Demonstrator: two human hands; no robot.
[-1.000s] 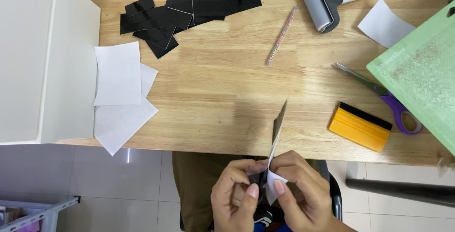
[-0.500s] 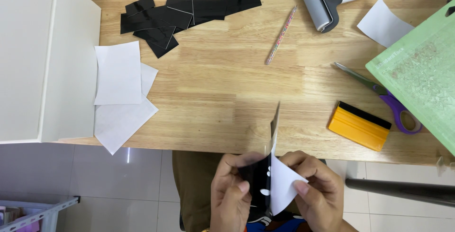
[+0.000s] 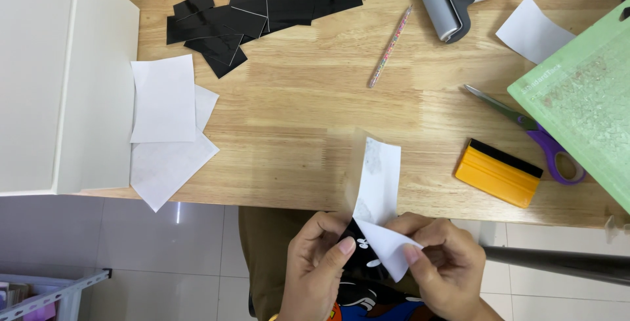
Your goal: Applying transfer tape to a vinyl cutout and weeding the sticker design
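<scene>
**Colours on my bench**

In my fingers the sticker piece (image 3: 359, 250) is glossy black with small white marks, its backing sheet (image 3: 380, 209) white. More black strips (image 3: 249, 19) lie on the pale wood-grain table (image 3: 308, 117). My scraper (image 3: 497, 172) is yellow-orange with a black edge, the scissors (image 3: 558, 157) purple-handled, the mat (image 3: 584, 98) green and gridded, the roller (image 3: 441, 0) grey.

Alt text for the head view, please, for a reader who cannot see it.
Two bare hands, left hand and right hand, peel a white backing sheet off a small black sticker piece at the near edge of a wooden table. On the table lie black strips, white papers, a roller, scissors, a yellow scraper and a green mat.
</scene>
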